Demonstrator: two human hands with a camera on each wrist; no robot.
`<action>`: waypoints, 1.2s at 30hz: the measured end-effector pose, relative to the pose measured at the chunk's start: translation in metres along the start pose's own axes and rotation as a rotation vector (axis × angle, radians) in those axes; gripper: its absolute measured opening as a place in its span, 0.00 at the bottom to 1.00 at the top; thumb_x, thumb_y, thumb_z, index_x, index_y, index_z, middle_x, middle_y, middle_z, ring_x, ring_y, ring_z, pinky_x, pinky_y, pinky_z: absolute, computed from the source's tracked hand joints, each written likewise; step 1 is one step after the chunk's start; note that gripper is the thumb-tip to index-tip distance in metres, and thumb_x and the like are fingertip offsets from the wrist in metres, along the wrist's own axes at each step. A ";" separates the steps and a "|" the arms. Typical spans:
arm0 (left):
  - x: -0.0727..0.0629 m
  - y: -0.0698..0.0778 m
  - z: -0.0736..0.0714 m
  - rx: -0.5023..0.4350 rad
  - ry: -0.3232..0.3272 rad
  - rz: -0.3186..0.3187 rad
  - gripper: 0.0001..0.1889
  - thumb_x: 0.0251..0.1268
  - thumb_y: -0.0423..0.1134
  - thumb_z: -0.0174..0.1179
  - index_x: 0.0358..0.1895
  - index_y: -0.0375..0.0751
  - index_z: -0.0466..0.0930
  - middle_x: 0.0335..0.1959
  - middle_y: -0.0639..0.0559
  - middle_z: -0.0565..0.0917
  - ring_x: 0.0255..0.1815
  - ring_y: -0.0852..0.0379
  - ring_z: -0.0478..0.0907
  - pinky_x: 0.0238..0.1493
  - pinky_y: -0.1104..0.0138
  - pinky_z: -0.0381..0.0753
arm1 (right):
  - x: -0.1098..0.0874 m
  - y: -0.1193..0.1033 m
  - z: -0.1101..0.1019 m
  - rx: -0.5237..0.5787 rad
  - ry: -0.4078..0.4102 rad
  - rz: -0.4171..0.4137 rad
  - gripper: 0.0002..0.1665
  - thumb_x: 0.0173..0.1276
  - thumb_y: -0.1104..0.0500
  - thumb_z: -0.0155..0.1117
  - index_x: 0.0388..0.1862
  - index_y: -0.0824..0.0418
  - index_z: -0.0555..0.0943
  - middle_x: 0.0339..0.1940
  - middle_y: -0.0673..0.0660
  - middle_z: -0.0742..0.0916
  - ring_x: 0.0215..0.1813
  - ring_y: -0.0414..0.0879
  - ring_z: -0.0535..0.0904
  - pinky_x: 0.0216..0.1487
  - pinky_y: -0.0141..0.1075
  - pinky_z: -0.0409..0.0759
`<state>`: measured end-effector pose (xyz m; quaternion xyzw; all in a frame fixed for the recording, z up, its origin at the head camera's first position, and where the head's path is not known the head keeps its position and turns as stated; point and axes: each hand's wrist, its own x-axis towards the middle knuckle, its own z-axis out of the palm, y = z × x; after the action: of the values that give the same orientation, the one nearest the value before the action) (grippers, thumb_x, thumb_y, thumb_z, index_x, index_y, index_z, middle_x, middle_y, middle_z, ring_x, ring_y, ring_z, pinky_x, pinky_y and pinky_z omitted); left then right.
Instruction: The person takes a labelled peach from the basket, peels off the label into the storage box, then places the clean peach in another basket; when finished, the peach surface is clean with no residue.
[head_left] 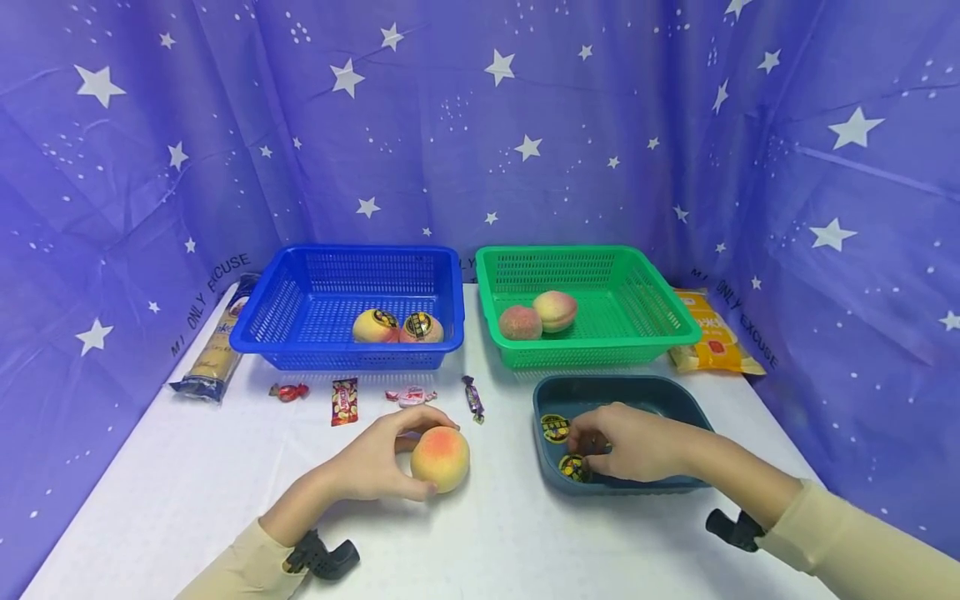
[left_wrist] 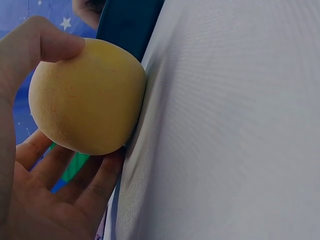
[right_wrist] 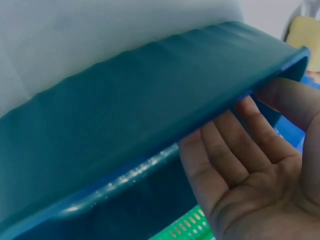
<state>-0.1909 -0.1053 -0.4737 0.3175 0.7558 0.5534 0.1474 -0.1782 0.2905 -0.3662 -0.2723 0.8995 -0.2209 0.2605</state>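
Observation:
In the head view my left hand (head_left: 378, 458) grips a yellow peach with a red-orange blush (head_left: 441, 460), low over the white table. The left wrist view shows the thumb on one side of the peach (left_wrist: 90, 97) and fingers on the other. My right hand (head_left: 633, 442) reaches into a dark teal basin (head_left: 693, 483), thumb and index finger apart, close to two round black-and-gold stickers (head_left: 556, 428) inside it. In the right wrist view the fingertips of that hand (right_wrist: 260, 185) are hidden behind the basin's rim (right_wrist: 165, 142).
Behind stand a blue basket (head_left: 345, 358) with two stickered peaches (head_left: 375, 327) and a green basket (head_left: 585, 354) with two plain peaches (head_left: 555, 310). Several wrapped candies (head_left: 345, 402) lie in front. Packets flank the baskets: noodles (head_left: 217, 350) left, a yellow bag (head_left: 712, 333) right.

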 end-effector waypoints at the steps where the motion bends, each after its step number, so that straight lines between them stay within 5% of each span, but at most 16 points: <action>1: 0.000 0.000 0.000 0.000 -0.003 -0.001 0.41 0.49 0.35 0.85 0.71 0.56 0.80 0.69 0.57 0.85 0.74 0.53 0.80 0.76 0.62 0.83 | -0.002 0.000 0.000 -0.005 0.002 0.001 0.10 0.77 0.59 0.73 0.54 0.53 0.88 0.48 0.45 0.91 0.47 0.36 0.85 0.51 0.36 0.89; 7: 0.001 0.001 0.000 0.026 -0.012 -0.004 0.41 0.48 0.35 0.85 0.70 0.58 0.81 0.68 0.60 0.85 0.72 0.55 0.81 0.76 0.61 0.84 | -0.012 -0.001 -0.007 0.001 0.050 -0.016 0.14 0.78 0.55 0.73 0.60 0.53 0.88 0.55 0.48 0.93 0.50 0.37 0.88 0.52 0.35 0.91; 16: 0.010 0.012 -0.002 0.152 -0.046 0.019 0.39 0.46 0.37 0.85 0.67 0.59 0.82 0.64 0.65 0.86 0.67 0.57 0.83 0.70 0.61 0.88 | -0.020 0.017 -0.029 0.226 0.251 -0.090 0.10 0.82 0.58 0.70 0.58 0.54 0.88 0.53 0.55 0.93 0.55 0.45 0.91 0.57 0.31 0.91; 22: 0.019 0.019 0.000 0.154 -0.106 0.036 0.38 0.46 0.37 0.84 0.65 0.62 0.83 0.61 0.67 0.87 0.66 0.59 0.83 0.67 0.63 0.89 | -0.026 0.047 -0.050 0.156 0.551 0.045 0.11 0.83 0.53 0.71 0.59 0.52 0.89 0.58 0.53 0.92 0.53 0.33 0.89 0.54 0.27 0.89; 24: 0.022 0.023 0.001 0.133 -0.124 0.037 0.39 0.46 0.36 0.84 0.66 0.64 0.83 0.61 0.67 0.87 0.67 0.60 0.83 0.67 0.63 0.89 | -0.028 0.060 -0.057 0.147 0.636 0.126 0.16 0.84 0.49 0.69 0.63 0.53 0.88 0.65 0.56 0.89 0.58 0.41 0.91 0.52 0.29 0.88; 26: 0.024 0.028 0.002 0.103 -0.146 0.028 0.39 0.46 0.37 0.83 0.66 0.65 0.83 0.62 0.66 0.87 0.67 0.60 0.83 0.67 0.63 0.89 | -0.030 0.073 -0.064 0.168 0.697 0.189 0.22 0.84 0.46 0.68 0.68 0.55 0.85 0.76 0.62 0.83 0.65 0.55 0.91 0.55 0.36 0.89; 29: 0.030 0.039 0.002 0.046 -0.190 0.021 0.39 0.47 0.37 0.82 0.67 0.66 0.83 0.64 0.64 0.87 0.69 0.59 0.82 0.69 0.62 0.88 | -0.033 0.091 -0.074 0.186 0.741 0.248 0.30 0.85 0.42 0.67 0.75 0.57 0.79 0.87 0.68 0.72 0.80 0.78 0.74 0.66 0.60 0.87; 32: 0.037 0.053 0.001 0.003 -0.237 0.033 0.38 0.49 0.38 0.81 0.69 0.61 0.82 0.65 0.60 0.86 0.70 0.58 0.82 0.70 0.62 0.87 | -0.036 0.105 -0.082 0.208 0.720 0.281 0.39 0.85 0.41 0.66 0.84 0.60 0.71 0.91 0.72 0.64 0.84 0.85 0.61 0.75 0.80 0.70; 36: 0.049 0.074 -0.002 -0.003 -0.265 0.075 0.39 0.50 0.40 0.81 0.71 0.55 0.81 0.67 0.56 0.86 0.70 0.58 0.82 0.70 0.62 0.87 | -0.038 0.119 -0.089 0.249 0.644 0.305 0.50 0.85 0.40 0.65 0.92 0.61 0.57 0.93 0.73 0.57 0.88 0.83 0.53 0.79 0.81 0.63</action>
<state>-0.2057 -0.0612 -0.3982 0.4158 0.7162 0.5131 0.2257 -0.2479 0.4262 -0.3494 -0.0180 0.9318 -0.3616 0.0254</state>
